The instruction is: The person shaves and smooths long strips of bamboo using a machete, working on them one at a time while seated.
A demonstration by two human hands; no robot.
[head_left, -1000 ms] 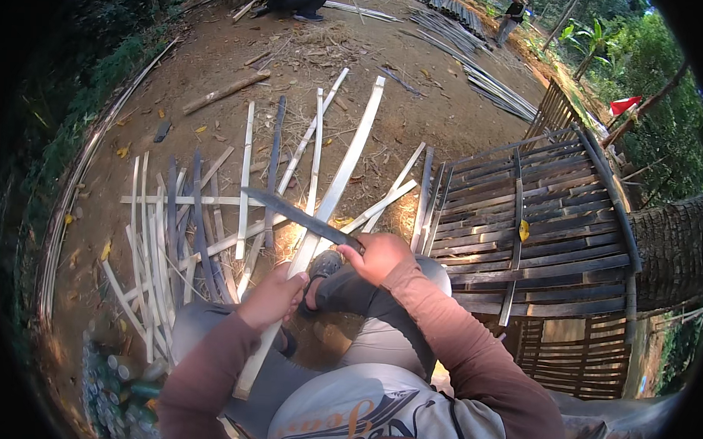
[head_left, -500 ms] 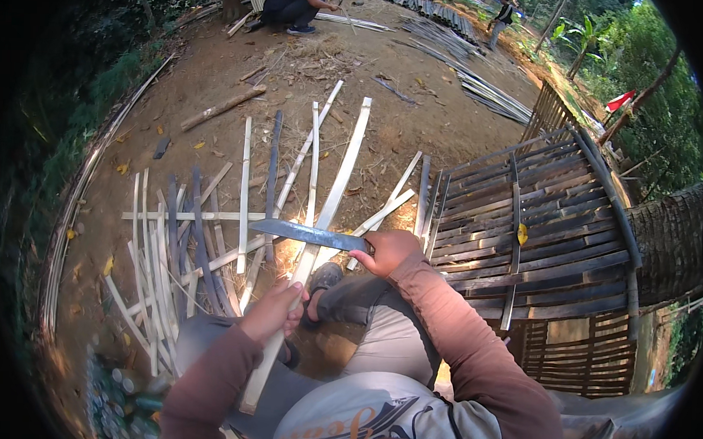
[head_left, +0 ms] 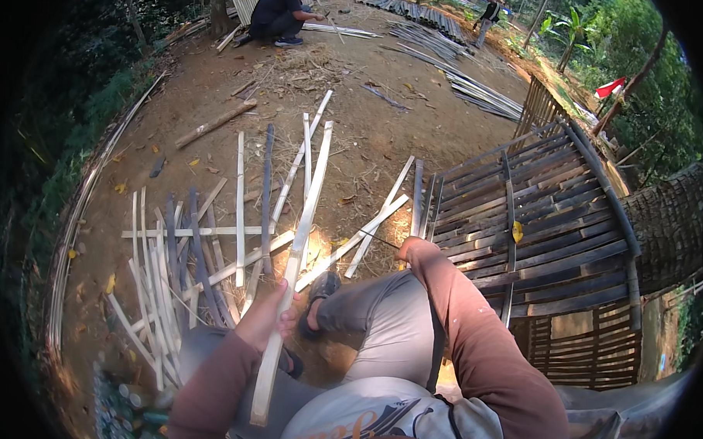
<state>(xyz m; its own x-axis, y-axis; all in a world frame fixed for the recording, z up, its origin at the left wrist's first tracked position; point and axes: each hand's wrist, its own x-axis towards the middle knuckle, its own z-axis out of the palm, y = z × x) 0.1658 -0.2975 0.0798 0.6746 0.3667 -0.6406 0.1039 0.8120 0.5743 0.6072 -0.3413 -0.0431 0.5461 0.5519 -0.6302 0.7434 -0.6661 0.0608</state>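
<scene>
A long pale bamboo strip (head_left: 298, 252) slants up and away from my lap, its near end low over my thigh. My left hand (head_left: 273, 316) is closed around its lower part. To the right, my right hand (head_left: 414, 251) is turned so that its fingers are largely hidden, gripping the machete (head_left: 380, 238). The blade shows nearly edge-on as a thin dark line pointing left, apart from the strip. The machete's handle cannot be seen.
Many split bamboo strips (head_left: 163, 290) lie on the dirt to the left and ahead. A slatted bamboo bench (head_left: 544, 234) stands close on the right, a log (head_left: 215, 124) farther off. One person (head_left: 281, 16) squats at the back; another person (head_left: 488, 19) stands beyond.
My right hand has swung the machete right, off the strip, and its blade has turned from flat to edge-on. The strip's far end has shifted left and nearer, still in my left hand.
</scene>
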